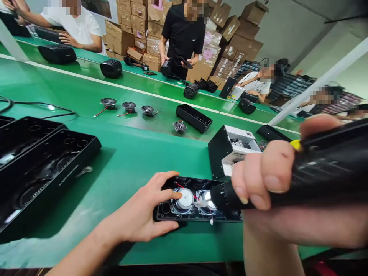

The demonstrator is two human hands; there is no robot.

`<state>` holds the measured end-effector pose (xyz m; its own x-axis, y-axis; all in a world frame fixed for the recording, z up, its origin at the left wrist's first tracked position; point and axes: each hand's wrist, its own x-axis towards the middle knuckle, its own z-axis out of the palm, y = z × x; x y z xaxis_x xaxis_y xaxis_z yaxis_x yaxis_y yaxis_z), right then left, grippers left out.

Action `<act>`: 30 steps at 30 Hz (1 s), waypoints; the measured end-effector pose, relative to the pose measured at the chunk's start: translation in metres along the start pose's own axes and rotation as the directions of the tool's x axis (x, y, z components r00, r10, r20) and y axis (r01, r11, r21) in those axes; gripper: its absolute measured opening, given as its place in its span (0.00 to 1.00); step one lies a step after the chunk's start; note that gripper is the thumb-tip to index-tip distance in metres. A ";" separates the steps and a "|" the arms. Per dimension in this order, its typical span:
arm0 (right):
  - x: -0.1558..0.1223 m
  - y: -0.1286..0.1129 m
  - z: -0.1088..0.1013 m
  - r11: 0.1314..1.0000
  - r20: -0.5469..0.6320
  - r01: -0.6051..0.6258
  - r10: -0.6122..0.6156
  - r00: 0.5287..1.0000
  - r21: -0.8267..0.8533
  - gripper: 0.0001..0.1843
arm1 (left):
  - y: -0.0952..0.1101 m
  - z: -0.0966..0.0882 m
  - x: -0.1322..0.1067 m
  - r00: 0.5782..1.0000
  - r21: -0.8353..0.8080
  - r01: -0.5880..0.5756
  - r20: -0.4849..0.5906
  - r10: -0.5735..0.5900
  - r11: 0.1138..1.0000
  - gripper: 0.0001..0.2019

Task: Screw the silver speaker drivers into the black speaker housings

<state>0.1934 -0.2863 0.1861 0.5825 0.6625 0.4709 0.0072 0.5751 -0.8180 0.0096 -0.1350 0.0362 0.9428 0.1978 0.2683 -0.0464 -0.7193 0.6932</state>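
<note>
Black plastic speaker housing is lying open-side up on the green belt; we are bracing it with our left hand, fingers spread flat. Our right hand is gripping a black electric screwdriver, nose lowered over its drivers. Beyond, loose speaker drivers are waiting in a row.

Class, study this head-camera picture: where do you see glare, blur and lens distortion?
Head view: glare streaks the green belt; the right hand and black power screwdriver loom large and soft; table edges tilt and spread, wide-angle distortion; the left hand casts shadow beside the speaker housing.
</note>
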 end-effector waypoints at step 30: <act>-0.024 0.090 0.027 0.984 0.077 -0.120 0.110 0.991 0.130 0.35 | 0.000 0.002 0.005 1.000 -0.070 0.005 0.012 -0.004 0.998 0.24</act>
<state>0.1582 -0.2370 0.1100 0.5158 0.7567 0.4016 -0.1684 0.5492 -0.8185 0.0152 -0.1353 0.0358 0.9468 0.1928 0.2578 -0.0650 -0.6699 0.7396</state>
